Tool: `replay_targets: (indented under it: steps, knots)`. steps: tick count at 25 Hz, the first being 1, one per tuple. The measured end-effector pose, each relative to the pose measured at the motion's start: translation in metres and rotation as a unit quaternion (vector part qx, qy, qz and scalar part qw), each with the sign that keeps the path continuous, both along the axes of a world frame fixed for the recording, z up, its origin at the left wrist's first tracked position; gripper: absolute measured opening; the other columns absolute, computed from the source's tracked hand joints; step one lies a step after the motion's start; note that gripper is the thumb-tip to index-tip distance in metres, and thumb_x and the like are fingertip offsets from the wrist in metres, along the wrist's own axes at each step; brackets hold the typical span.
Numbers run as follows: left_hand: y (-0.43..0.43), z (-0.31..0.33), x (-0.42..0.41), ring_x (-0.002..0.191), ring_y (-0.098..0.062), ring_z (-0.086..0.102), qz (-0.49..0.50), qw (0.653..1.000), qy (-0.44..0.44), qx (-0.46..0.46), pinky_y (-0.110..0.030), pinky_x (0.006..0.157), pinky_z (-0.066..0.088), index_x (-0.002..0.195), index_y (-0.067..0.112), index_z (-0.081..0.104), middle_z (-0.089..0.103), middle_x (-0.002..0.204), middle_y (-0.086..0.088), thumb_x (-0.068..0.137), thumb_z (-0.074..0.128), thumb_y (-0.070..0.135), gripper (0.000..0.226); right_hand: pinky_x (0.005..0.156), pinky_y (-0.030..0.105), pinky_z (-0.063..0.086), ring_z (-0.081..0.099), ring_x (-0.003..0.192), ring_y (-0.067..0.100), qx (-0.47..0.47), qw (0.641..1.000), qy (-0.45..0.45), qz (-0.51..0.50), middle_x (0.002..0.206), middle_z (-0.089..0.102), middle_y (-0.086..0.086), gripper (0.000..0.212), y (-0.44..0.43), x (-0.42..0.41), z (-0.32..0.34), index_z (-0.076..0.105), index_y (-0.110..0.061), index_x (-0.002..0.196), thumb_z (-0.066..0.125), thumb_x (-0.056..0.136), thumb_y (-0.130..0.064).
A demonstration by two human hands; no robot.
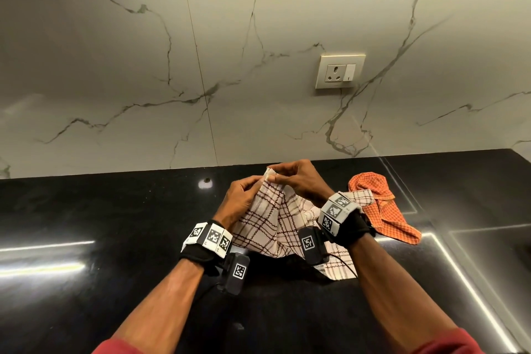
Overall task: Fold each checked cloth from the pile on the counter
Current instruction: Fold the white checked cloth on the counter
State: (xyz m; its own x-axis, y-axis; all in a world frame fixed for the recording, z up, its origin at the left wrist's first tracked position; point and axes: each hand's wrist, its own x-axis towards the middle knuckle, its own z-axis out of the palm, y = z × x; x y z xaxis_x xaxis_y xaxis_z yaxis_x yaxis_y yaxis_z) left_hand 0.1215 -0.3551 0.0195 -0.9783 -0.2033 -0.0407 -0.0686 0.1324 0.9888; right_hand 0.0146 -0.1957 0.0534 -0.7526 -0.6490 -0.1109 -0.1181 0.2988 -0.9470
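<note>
A white cloth with brown checks (pixel 267 227) hangs above the black counter (pixel 115 224), held up at its top edge by both hands. My left hand (pixel 241 198) grips the cloth's upper left part. My right hand (pixel 298 181) pinches the top corner right beside the left hand's fingertips. The cloth's lower part drapes down onto the counter between my wrists. An orange checked cloth (pixel 382 207) lies crumpled on the counter just right of my right wrist. Both wrists wear black bands with printed marker tags.
A marble-patterned wall rises behind the counter, with a wall socket and switch (pixel 340 70) above the hands. A seam or inset line (pixel 402 181) runs across the counter at the right, past the orange cloth.
</note>
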Motion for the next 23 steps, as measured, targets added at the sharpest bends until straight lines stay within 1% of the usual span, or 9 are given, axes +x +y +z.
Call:
replay_targets:
  steps: [3,6,8,11,13,15,17,18,23]
  knots:
    - [-0.005,0.004,-0.003,0.093,-0.019,0.069,0.001,0.999,-0.018,-0.028,-0.037,0.084,0.057,0.101,0.043,0.07,0.073,0.099,0.002,0.092,0.057,0.044,0.016,0.088,0.032,0.057,0.07,0.1,0.018,0.02,0.999,-0.001,0.025,0.105,0.073,0.006,0.03,-0.001,-0.001,0.004,0.07,-0.011,0.113,0.073,0.084,-0.016]
    - [-0.015,0.013,-0.004,0.087,-0.007,0.068,-0.026,0.997,-0.028,-0.061,-0.026,0.075,0.053,0.099,0.045,0.07,0.073,0.096,0.007,0.092,0.058,0.044,0.014,0.081,0.024,0.057,0.071,0.091,0.011,0.037,0.998,0.035,0.025,0.094,0.074,-0.001,0.024,-0.001,-0.002,0.01,0.073,-0.013,0.106,0.074,0.084,-0.021]
    - [-0.017,0.016,-0.005,0.085,-0.002,0.066,0.022,0.99,-0.001,-0.137,-0.018,0.071,0.05,0.102,0.039,0.066,0.069,0.098,0.009,0.092,0.06,0.04,0.012,0.075,0.018,0.055,0.068,0.085,0.005,0.019,0.992,0.112,-0.046,0.089,0.072,-0.006,0.025,-0.004,0.0,0.013,0.075,-0.015,0.101,0.076,0.082,-0.031]
    - [-0.017,0.014,-0.002,0.089,-0.01,0.058,0.129,0.929,0.116,-0.326,-0.022,0.075,0.05,0.096,0.021,0.057,0.057,0.101,0.005,0.081,0.071,0.016,0.021,0.082,0.029,0.054,0.064,0.094,0.013,-0.01,0.972,0.183,-0.145,0.101,0.068,0.0,0.027,-0.015,0.002,0.022,0.073,-0.013,0.097,0.074,0.083,-0.037]
    - [-0.017,0.01,0.003,0.093,-0.012,0.053,0.114,0.888,0.171,-0.412,-0.027,0.078,0.049,0.092,0.019,0.059,0.056,0.1,0.003,0.079,0.07,0.01,0.019,0.085,0.043,0.056,0.067,0.093,0.021,-0.047,0.973,0.163,-0.157,0.099,0.07,0.005,0.027,-0.022,0.005,0.031,0.071,-0.01,0.096,0.071,0.086,-0.035]
    - [-0.021,0.006,0.01,0.091,-0.01,0.052,0.06,0.876,0.159,-0.452,-0.03,0.08,0.047,0.093,0.02,0.065,0.06,0.098,0.005,0.091,0.059,0.03,0.012,0.085,0.05,0.057,0.069,0.091,0.029,-0.108,0.972,0.109,-0.181,0.095,0.072,0.011,0.025,-0.026,0.006,0.04,0.068,-0.007,0.097,0.07,0.088,-0.031]
    - [-0.029,0.001,0.016,0.081,-0.01,0.051,0.013,0.872,0.096,-0.48,-0.033,0.082,0.041,0.086,0.023,0.066,0.062,0.086,0.006,0.098,0.025,0.059,0.056,0.086,0.054,0.056,0.069,0.094,0.038,-0.161,0.967,0.043,-0.195,0.096,0.072,0.017,0.02,-0.026,0.005,0.048,0.066,-0.007,0.096,0.069,0.088,-0.026]
    - [-0.033,0.002,0.021,0.073,-0.012,0.05,0.013,0.859,0.086,-0.504,-0.032,0.08,0.038,0.08,0.025,0.064,0.061,0.078,0.005,0.096,0.015,0.067,0.066,0.086,0.054,0.056,0.068,0.094,0.039,-0.166,0.966,0.034,-0.198,0.095,0.071,0.018,0.019,-0.025,0.004,0.049,0.066,-0.007,0.095,0.069,0.089,-0.024]
    - [-0.077,0.06,0.03,0.054,-0.011,0.04,0.144,0.738,0.264,-0.605,-0.026,0.069,0.029,0.074,0.022,0.056,0.054,0.063,0.007,0.092,0.05,0.057,0.04,0.074,0.042,0.059,0.068,0.083,0.022,-0.11,0.942,0.162,-0.272,0.089,0.07,0.007,0.024,-0.017,0.0,0.068,0.064,-0.012,0.096,0.065,0.091,-0.035]
